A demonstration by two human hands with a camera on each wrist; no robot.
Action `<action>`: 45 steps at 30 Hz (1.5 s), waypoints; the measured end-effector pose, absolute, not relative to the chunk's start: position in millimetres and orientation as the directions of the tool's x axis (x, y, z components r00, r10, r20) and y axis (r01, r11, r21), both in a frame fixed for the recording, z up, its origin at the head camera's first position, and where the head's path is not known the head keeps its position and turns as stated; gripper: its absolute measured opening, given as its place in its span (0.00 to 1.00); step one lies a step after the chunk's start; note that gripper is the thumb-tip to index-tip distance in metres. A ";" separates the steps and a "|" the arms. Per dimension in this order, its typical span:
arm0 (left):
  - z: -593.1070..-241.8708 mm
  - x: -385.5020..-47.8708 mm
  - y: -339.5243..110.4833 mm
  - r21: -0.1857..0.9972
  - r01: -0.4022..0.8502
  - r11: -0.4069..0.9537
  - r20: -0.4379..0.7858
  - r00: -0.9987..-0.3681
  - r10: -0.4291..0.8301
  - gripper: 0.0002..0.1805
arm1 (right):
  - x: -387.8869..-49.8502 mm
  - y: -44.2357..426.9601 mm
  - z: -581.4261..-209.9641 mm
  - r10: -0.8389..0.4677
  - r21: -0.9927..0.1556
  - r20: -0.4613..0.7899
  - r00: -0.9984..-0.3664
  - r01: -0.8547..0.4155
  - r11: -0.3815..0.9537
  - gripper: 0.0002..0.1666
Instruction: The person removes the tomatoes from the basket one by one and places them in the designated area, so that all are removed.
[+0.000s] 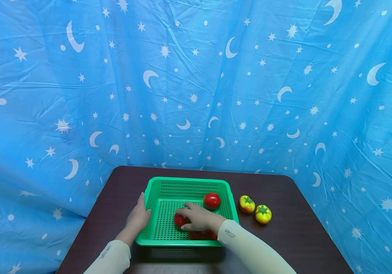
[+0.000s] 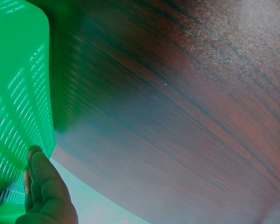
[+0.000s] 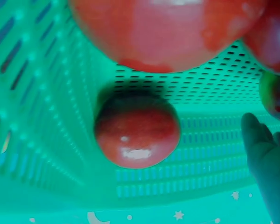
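A green perforated plastic basket sits on the table. At its left side my left hand holds the wall, thumb at the rim; the left wrist view shows its fingers extended along the outside. Inside the basket, my right hand has its fingers and thumb around a red round fruit, which it partly covers. Another glossy red fruit lies by the right wall. More red fruit lies under my right wrist, partly hidden. In the right wrist view, a large red fruit looms close.
Two yellow-red fruits with green leafy tops, one farther back and one nearer, lie right of the basket. The dark wooden table has rounded back corners. A blue curtain with moons and stars hangs behind.
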State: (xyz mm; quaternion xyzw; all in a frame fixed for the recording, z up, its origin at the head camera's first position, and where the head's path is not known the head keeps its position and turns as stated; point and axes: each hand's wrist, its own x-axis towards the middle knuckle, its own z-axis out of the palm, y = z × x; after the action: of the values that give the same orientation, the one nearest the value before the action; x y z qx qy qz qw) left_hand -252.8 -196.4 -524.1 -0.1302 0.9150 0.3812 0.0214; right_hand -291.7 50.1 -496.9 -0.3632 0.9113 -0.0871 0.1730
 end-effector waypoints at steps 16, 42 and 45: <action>-527.5 -252.8 -196.8 0.698 -0.248 0.672 -0.130 -0.967 -0.221 0.43 | -295.9 35.0 -510.8 -0.765 -0.148 -0.170 -0.622 -0.751 0.644 0.36; -527.0 -252.5 -196.7 0.698 -0.242 0.674 -0.124 -0.968 -0.220 0.43 | -300.1 30.0 -521.4 -0.734 -0.190 -0.185 -0.653 -0.709 0.679 0.37; -526.1 -252.3 -196.8 0.704 -0.243 0.667 -0.129 -0.968 -0.217 0.43 | -299.7 29.1 -518.0 -0.732 -0.209 -0.162 -0.662 -0.702 0.681 0.36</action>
State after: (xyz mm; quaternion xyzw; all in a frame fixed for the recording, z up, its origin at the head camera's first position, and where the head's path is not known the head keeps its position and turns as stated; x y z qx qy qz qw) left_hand -252.3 -196.8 -526.1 -0.1259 0.9129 0.3879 0.0170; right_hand -299.7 29.1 -518.0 -0.3945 0.9092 -0.0640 0.1168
